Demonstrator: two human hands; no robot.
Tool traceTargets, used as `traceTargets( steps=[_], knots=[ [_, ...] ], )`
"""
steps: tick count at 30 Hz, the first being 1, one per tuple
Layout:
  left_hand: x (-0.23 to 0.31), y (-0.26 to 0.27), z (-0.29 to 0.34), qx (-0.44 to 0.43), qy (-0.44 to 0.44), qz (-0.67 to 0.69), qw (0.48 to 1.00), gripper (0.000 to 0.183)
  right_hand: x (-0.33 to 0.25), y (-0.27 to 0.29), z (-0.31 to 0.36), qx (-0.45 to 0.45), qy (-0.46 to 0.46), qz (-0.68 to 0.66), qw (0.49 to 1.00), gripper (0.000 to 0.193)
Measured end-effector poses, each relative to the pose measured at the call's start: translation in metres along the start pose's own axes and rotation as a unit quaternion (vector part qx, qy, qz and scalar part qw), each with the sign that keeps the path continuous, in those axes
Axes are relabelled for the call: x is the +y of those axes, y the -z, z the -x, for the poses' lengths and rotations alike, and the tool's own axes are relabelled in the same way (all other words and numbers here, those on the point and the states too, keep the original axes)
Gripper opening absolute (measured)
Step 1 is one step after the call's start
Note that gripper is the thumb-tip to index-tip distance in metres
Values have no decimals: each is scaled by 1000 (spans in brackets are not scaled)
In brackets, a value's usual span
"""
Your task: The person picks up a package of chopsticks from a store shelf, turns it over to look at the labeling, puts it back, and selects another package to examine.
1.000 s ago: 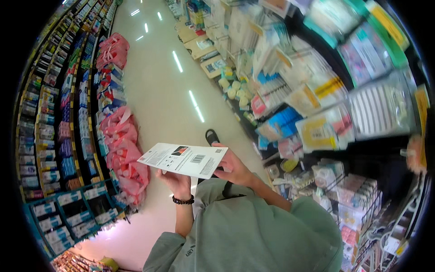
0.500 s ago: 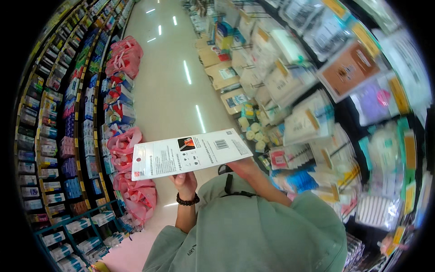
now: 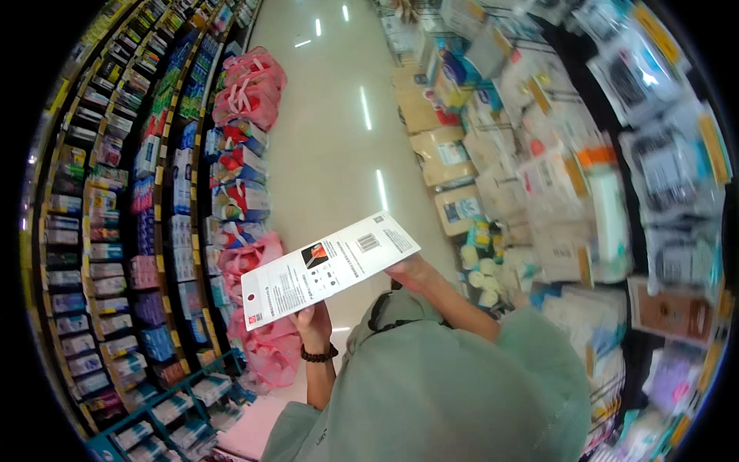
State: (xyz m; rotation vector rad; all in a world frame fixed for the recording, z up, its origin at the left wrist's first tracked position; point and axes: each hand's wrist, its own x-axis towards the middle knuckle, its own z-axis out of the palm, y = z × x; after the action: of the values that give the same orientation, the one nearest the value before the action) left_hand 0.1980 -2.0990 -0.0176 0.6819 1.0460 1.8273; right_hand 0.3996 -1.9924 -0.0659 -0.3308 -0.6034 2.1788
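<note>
Blue-edged shelving (image 3: 115,254) fills the left of the frame, packed with small boxes and tubes in rows. Pink bags (image 3: 250,85) hang at the shelf ends toward upper centre-left, and more pink bags (image 3: 265,346) sit low, just left of your forearm.

Your left hand (image 3: 314,322) is at lower centre, fingers curled shut around the lower left edge of the flat white package (image 3: 331,266). A dark bead bracelet (image 3: 319,355) sits on that wrist.

Package is a long white card-backed pack, printed side up, tilted so its right end is higher. It is held at centre frame above the glossy floor (image 3: 331,138), with a small dark-and-orange picture patch near its middle and a barcode block toward the right end.

Your right hand (image 3: 416,273) pinches the package's right lower edge, fingers closed under it, thumb side hidden.

Cardboard boxes (image 3: 443,154) stand on the floor right of centre. Hanging packets (image 3: 639,154) cover the right side, blurred. Your green sleeve (image 3: 462,385) fills the lower centre-right.
</note>
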Motion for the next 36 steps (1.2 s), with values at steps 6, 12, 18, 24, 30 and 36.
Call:
traceTargets(
  steps=[6,12,18,24,30,36],
  knots=[
    [28,5,-108,27,13,20,999,75,-28,-5,-128,-34,-62,18,997,65],
    [22,23,-200,68,28,14,997,75,-44,-1,-227,-10,-108,-6,994,61],
    [-9,43,-318,74,39,30,996,78,-52,38,-324,53,-163,87,981,74],
    [-39,72,-470,56,52,-10,997,82,-106,14,-445,136,-165,78,974,85],
    [-46,80,-626,-60,143,44,987,85,-130,31,-540,143,-101,93,980,88],
    [-84,49,-767,-162,161,18,973,90,-172,52,-613,213,-19,115,970,91]
  ],
)
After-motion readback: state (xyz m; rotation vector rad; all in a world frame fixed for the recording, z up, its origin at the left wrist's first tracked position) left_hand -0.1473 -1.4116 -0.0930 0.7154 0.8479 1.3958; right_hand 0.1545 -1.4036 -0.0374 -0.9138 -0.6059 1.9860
